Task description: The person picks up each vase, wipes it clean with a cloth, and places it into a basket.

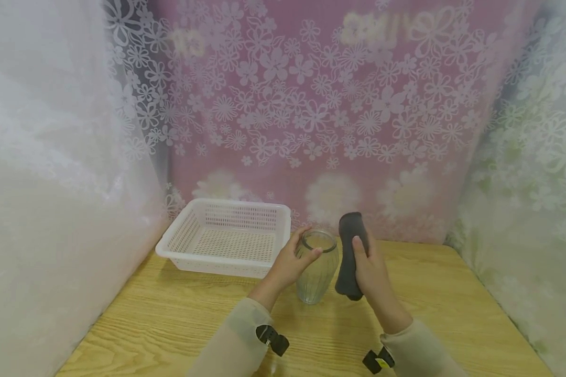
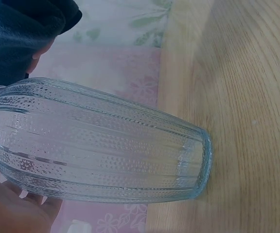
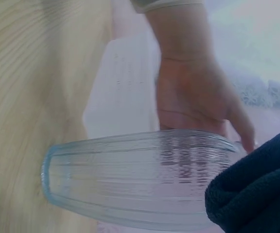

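A clear ribbed glass vase [image 1: 317, 277] stands upright at the middle of the wooden table; whether its base touches the tabletop I cannot tell. My left hand [image 1: 286, 266] grips it near the rim, thumb on the near side and fingers around the left. In the left wrist view, the vase [image 2: 96, 145] shows a dotted, ribbed wall. Just to its right, my right hand [image 1: 373, 272] holds a folded dark grey cloth [image 1: 349, 256], thumb across its face. From the right wrist, the cloth [image 3: 256, 189] appears close beside the mouth of the vase, covering part of it.
A white perforated plastic basket [image 1: 228, 267] sits at the back left, close to my left hand. Behind the table [image 1: 434, 298] hangs a pink flowered curtain [image 1: 273, 104], with pale sheeting [image 1: 52, 183] along the left side and a flowered sheet [image 1: 537, 209] on the right.
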A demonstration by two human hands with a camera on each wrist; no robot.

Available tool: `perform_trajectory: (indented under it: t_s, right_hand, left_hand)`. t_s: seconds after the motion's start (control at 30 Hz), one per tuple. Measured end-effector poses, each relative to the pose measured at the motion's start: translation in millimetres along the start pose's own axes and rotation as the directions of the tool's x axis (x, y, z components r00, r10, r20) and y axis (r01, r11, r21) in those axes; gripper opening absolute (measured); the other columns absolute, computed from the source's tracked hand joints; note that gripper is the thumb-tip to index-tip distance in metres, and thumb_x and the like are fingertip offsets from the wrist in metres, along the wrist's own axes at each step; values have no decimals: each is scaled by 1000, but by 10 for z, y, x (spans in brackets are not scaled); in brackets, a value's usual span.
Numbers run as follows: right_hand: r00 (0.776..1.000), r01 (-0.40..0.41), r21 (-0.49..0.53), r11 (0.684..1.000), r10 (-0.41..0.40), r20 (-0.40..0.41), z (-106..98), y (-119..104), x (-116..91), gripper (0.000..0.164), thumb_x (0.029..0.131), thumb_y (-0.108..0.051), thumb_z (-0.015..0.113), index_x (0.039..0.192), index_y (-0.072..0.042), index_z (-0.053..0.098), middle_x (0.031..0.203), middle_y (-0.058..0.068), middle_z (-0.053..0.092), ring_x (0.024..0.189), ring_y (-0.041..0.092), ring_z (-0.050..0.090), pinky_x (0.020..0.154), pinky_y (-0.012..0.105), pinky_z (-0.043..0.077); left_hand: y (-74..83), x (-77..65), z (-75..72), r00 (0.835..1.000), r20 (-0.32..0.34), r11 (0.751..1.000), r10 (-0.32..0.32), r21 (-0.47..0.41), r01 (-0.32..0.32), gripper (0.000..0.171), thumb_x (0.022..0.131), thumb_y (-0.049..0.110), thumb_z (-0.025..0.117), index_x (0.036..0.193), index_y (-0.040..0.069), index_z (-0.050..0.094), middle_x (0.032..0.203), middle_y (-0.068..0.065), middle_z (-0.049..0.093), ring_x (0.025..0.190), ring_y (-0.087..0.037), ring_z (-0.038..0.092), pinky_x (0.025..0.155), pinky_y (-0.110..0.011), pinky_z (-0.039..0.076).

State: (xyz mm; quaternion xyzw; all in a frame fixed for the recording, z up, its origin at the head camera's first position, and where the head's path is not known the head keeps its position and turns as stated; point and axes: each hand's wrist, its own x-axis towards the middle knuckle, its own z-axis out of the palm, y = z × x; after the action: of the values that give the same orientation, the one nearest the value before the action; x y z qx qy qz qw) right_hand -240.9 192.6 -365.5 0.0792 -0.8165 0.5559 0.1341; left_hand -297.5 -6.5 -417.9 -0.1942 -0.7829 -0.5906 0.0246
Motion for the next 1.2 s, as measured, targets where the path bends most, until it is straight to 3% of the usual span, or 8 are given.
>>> perform_trajectory:
  t_s: [0.17, 0.4, 0.53, 0.77, 0.97, 1.2]
  right_hand:
    - [981, 172, -38, 984, -175, -81, 117, 90, -10, 56, 110, -26, 37, 162, -16, 16, 135, 23, 45, 90, 27, 55, 71, 35, 51]
    - [921, 355, -71, 932, -362, -148, 282, 237, 25, 58, 107, -6, 44, 160, -16, 24, 132, 21, 44, 93, 26, 51, 64, 36, 51]
    - [905, 370, -133, 919, -389, -170, 353, 305, 23, 61, 107, -10, 47, 161, -21, 20, 143, 20, 39, 103, 25, 50, 71, 41, 51]
    - [871, 417, -175, 892, -447, -203, 415, 406, 46, 64, 104, -7, 51, 161, -15, 22, 148, 22, 36, 106, 31, 45, 73, 49, 46]
    - [865, 426, -176, 887, -457, -207, 447, 428, 82, 63, 103, -9, 53, 160, -17, 26, 154, 21, 32, 113, 37, 45, 79, 52, 46]
    - [858, 440, -197, 876, -475, -197, 486, 477, 116, 67, 100, -11, 57, 160, -16, 27, 156, 17, 33, 107, 33, 48, 75, 51, 47]
  left_hand:
    - [-8, 3, 7, 1000, -4, 1000, 11, 2, -11, 66, 91, 61, 63, 150, 50, 33, 162, 1, 29, 148, -32, 27, 111, -66, 27]
    - [-11, -1, -2, 1000, -5, 1000, 20, -8, -20, 65, 93, 58, 64, 149, 51, 33, 162, 2, 29, 148, -29, 27, 112, -64, 28]
    - [-22, -4, -7, 1000, -1, 1000, 27, -11, -27, 65, 94, 56, 64, 150, 50, 32, 163, 3, 26, 149, -30, 25, 112, -65, 27]
    - [-17, -8, 2, 1000, 8, 1000, 22, -5, -22, 67, 92, 61, 62, 150, 51, 31, 164, 3, 25, 149, -28, 24, 113, -63, 27]
    - [1, 0, 1, 1000, 15, 1000, 15, -7, -15, 68, 94, 57, 62, 153, 47, 30, 164, -1, 25, 149, -31, 24, 112, -64, 27]
    - [-1, -12, -2, 1000, 16, 1000, 12, -1, -12, 67, 92, 62, 62, 150, 52, 30, 164, 1, 25, 150, -30, 23, 112, -65, 27]
